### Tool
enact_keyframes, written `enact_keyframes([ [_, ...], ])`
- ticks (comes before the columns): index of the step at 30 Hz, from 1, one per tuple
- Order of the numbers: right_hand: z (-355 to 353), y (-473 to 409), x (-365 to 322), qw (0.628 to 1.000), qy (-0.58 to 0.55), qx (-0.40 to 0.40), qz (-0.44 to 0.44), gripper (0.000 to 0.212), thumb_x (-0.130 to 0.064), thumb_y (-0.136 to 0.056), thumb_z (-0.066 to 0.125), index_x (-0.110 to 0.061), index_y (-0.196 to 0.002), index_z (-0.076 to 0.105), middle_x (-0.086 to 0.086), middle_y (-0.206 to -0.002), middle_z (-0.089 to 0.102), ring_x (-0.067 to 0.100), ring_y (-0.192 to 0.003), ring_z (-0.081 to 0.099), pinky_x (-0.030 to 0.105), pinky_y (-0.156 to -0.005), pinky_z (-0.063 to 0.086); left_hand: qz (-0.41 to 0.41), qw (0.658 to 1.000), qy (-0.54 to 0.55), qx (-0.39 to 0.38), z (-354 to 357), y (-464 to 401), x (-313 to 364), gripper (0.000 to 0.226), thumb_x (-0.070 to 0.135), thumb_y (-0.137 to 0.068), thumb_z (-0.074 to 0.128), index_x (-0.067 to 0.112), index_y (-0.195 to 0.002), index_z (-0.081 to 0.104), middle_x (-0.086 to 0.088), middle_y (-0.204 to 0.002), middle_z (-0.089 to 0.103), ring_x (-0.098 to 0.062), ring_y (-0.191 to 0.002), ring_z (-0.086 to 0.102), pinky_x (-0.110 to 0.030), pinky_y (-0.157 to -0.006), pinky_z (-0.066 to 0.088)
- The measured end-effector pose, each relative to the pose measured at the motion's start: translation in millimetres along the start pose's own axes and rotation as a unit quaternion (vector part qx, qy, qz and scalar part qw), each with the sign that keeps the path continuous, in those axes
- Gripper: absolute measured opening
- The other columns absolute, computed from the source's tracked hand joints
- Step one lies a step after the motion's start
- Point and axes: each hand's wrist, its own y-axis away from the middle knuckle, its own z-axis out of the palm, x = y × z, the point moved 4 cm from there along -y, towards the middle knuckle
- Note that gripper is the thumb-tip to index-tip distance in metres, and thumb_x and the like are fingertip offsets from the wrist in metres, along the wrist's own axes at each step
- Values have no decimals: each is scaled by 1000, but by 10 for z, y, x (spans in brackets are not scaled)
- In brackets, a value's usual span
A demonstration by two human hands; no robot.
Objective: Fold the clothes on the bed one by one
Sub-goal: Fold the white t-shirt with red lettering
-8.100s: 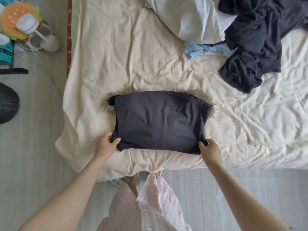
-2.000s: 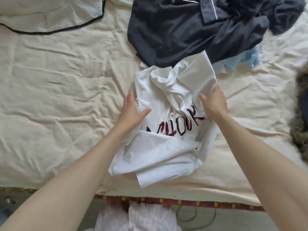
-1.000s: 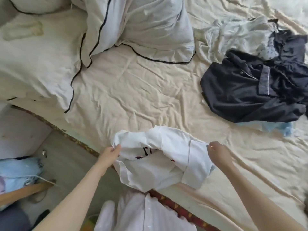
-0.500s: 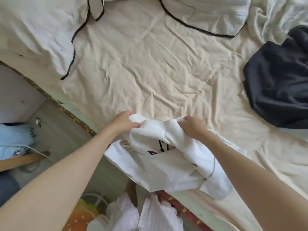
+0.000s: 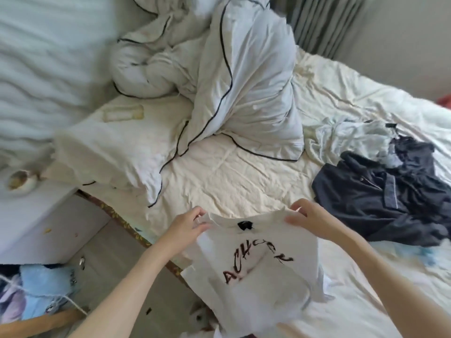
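i am pinching the top edge of the white t-shirt [image 5: 256, 262] with the fingers [image 5: 199, 226] of my left hand [image 5: 186, 228] at one shoulder, and the fingers [image 5: 292, 219] of my right hand [image 5: 310, 220] are pinching the other shoulder, either side of the neckline. the shirt is hanging from that edge, lifted over the near edge of the bed [image 5: 231, 174], its red lettering facing me and its lower part drooping crumpled. it is reading as light, soft and limp, so it is likely sagging wherever i am not holding it; the shoulder seams are looking like the best grip for laying it flat. beyond my right hand, a dark shirt [image 5: 380, 193] and a pale garment [image 5: 349, 137] are lying unfolded on the sheet, and a duvet [image 5: 219, 81] is bunching at the head of the bed.
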Motion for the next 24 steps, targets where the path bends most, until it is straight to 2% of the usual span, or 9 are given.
enact_keyframes([
  [3,-565,316,-464,996,10,62,-58,19,-29,-87,67,-16,-76,59,-2,-70,55,12,-63,51,17,-52,34,60,996,-15,62,-553,220,418,12,22,-85,69,19,-84,57,0,-80,58,-10,-68,49,-15,-59,35],
  [5,-883,478,-784,989,7,109,-96,36,-27,-88,66,-11,-60,50,-3,-55,42,11,-50,38,17,-46,28,115,987,-27,107,-941,367,748,18,17,-82,72,23,-74,57,1,-73,58,-7,-63,47,-15,-58,35],
  [7,-1169,614,-1093,977,-9,170,-127,37,-28,-88,64,-6,-62,49,-1,-56,41,12,-51,36,19,-46,24,170,972,-28,160,-1332,517,1097,28,16,-82,72,30,-65,54,3,-68,58,-4,-61,49,-14,-59,35],
  [9,-1452,750,-1393,955,-21,245,-167,35,-28,-88,64,-8,-62,50,-1,-59,47,15,-56,42,24,-50,29,212,954,-41,207,-1698,684,1430,26,26,-85,67,29,-66,50,6,-59,50,-1,-57,46,-15,-57,34],
  [12,-1767,1036,-1803,904,-28,339,-259,26,-24,-87,66,-13,-67,53,-4,-64,53,11,-61,47,17,-56,35,281,919,-52,273,-2111,929,1834,20,47,-84,50,31,-73,47,8,-58,49,6,-57,47,-14,-59,34],
  [17,-2084,1404,-2347,847,-53,401,-344,19,-27,-87,66,-32,-73,54,-10,-68,56,16,-68,51,31,-62,38,310,880,-34,358,-2608,1165,2161,14,22,-96,51,18,-84,54,-1,-70,52,-14,-65,44,-14,-56,32],
  [20,-2246,1548,-2644,849,9,419,-322,20,-42,-87,62,-29,-74,54,-8,-67,56,21,-72,53,33,-66,40,303,855,-53,418,-2887,1306,2304,14,23,-95,54,14,-84,55,7,-63,48,-10,-60,43,-11,-55,33],
  [22,-2352,1640,-2827,852,93,432,-283,33,-52,-87,56,-21,-75,55,-3,-66,53,24,-72,52,35,-67,39,300,835,-65,456,-3093,1431,2382,16,24,-92,59,13,-81,55,9,-62,48,-11,-61,44,-10,-56,34],
  [24,-2466,1691,-2974,862,93,410,-283,53,-59,-87,50,-9,-71,53,3,-62,48,23,-64,47,33,-62,35,297,822,-59,483,-3276,1541,2442,19,26,-90,63,11,-80,56,8,-66,51,-12,-64,46,-8,-56,34],
])
